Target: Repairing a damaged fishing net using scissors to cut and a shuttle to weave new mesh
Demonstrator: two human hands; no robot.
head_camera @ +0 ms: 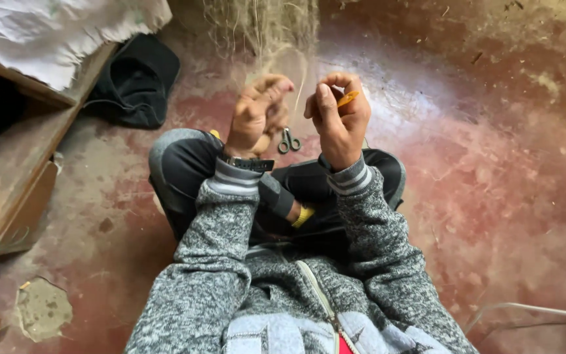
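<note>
A: Both hands are up in front of a seated person. The left hand (257, 111) is curled, fingers pinched shut on thin pale fibres (299, 82) that run up to the netting (263, 26) above.

B: And the right hand (339, 115)?

A: Fingers closed round a small orange tool (347, 99), its tip poking out beside the thumb.

B: Anything below?

A: Small scissors (289, 141) lie on the red floor (492, 183) between the wrists. A black cap (135, 78) sits off left.
</note>
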